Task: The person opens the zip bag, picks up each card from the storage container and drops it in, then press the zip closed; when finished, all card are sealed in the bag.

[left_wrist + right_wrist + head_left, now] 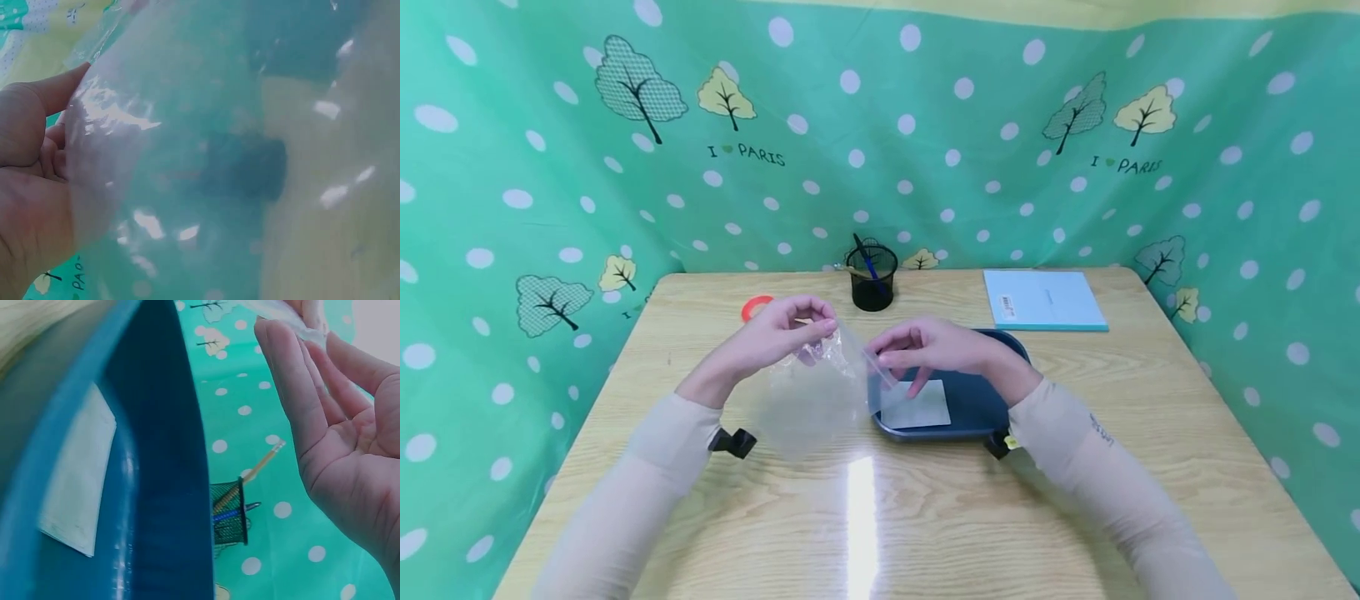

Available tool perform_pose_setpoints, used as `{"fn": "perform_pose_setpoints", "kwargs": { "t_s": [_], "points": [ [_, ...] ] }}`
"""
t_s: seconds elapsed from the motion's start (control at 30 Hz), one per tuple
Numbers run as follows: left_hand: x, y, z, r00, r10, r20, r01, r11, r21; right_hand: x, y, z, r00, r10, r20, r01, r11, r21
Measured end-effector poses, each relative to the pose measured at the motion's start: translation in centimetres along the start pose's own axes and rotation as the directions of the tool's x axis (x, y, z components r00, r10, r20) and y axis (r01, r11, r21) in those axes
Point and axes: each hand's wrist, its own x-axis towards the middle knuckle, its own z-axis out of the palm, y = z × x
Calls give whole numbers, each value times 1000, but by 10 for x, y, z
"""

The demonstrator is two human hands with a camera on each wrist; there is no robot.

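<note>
A clear plastic zip bag (812,408) hangs over the table between both hands, to the left of the tray. My left hand (786,329) pinches its upper edge between thumb and fingers. In the left wrist view the bag (187,187) fills most of the picture beside the left hand (28,169). With thumb and fingertips, my right hand (936,346) pinches the bag's right side by the zip strip, above a dark blue tray (981,392). A flat white rectangular piece (917,407) lies inside that tray. The right wrist view shows the right hand (347,444) beyond the tray wall (169,469).
A black mesh pen cup (872,293) with a pencil and pens stands at the back. Partly behind the left hand lies a red ring (748,309). A light blue notebook (1048,298) is at the back right. Green dotted curtain (880,150) surrounds the table.
</note>
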Motion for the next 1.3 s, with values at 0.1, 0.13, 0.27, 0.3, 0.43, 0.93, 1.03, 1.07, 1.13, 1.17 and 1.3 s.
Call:
{"fn": "perform_pose_setpoints", "kwargs": {
  "t_s": [0.1,0.13,0.27,0.3,0.43,0.93,1.03,1.07,1.13,1.17,1.3],
  "points": [
    [3,3,1,1000,-14,-7,14,1000,-13,-1,-5,-2,1000,3,-13,-4,999,-35],
    [4,4,1,1000,-18,-9,18,1000,-14,-1,-6,-2,1000,7,-21,-8,999,-47],
    [8,10,4,999,-32,-15,32,999,-13,-4,-9,-3,997,34,-68,-39,997,-72],
    [9,11,5,999,-35,-17,34,999,-12,-4,-9,-3,996,44,-81,-50,996,-72],
    [12,12,7,998,-34,-47,33,999,-8,-6,-9,-3,989,63,-131,-72,995,-69],
    [6,9,52,902,352,-250,-177,830,529,-12,-7,-1,963,22,-269,-5,998,62],
    [6,3,62,882,372,-290,-196,848,493,-13,-6,0,964,18,-267,-3,998,55],
    [6,2,64,874,376,-309,-204,860,469,-13,-6,0,964,19,-265,-5,999,50],
    [6,0,66,862,365,-351,-219,894,391,-14,-6,0,965,22,-263,-13,999,33],
    [5,-1,66,860,352,-369,-227,912,342,-14,-6,0,964,23,-265,-19,1000,18],
    [4,-2,62,907,223,-358,-207,975,83,-15,-5,0,957,14,-289,-27,999,-42]
  ]
}}
